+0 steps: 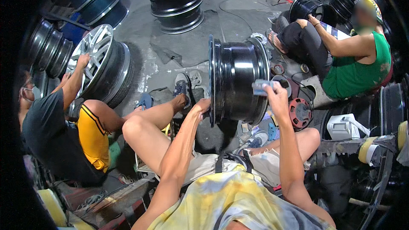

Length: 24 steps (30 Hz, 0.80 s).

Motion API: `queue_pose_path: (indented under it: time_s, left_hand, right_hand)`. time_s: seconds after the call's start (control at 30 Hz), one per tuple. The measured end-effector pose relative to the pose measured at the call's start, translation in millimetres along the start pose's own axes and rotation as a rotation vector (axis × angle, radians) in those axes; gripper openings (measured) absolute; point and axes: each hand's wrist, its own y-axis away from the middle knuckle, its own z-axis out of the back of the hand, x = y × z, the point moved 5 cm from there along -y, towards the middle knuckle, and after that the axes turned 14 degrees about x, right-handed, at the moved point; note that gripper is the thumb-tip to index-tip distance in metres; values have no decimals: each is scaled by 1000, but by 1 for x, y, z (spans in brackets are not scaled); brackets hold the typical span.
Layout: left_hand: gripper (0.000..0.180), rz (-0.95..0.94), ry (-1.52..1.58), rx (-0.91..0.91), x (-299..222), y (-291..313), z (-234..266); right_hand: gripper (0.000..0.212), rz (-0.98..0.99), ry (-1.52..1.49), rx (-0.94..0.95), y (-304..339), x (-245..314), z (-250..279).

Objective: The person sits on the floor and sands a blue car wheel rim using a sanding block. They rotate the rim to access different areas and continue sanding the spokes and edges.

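A glossy black wheel rim [243,70] stands on its side between my knees, its barrel facing me. At its left flange is my left hand [204,105], closed on the edge, with the fingertips hidden behind it. My right hand [277,96] pinches a small pale blue-grey pad [260,87] at the barrel's right side. The pad is smeared by motion, so its exact kind cannot be told.
A person on the left handles a silver-spoked wheel [96,55]; another in green on the right holds a dark rim [313,8]. Stacked rims [177,4] stand ahead. Near my right knee are a red round reel-like thing [300,113] and a white container [342,127]. A cable [223,6] crosses the floor.
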Motion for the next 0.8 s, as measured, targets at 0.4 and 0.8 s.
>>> queue_pose_path:
  time_s: [0.4,0.8]
  left_hand:
    - [46,-256,219,62,-103,53,-91]
    - [49,-57,486,-37,-90,25,-76]
  right_hand:
    - [42,667,615,-93,18,72,-134]
    - [20,606,922,-84,-122,117,-146]
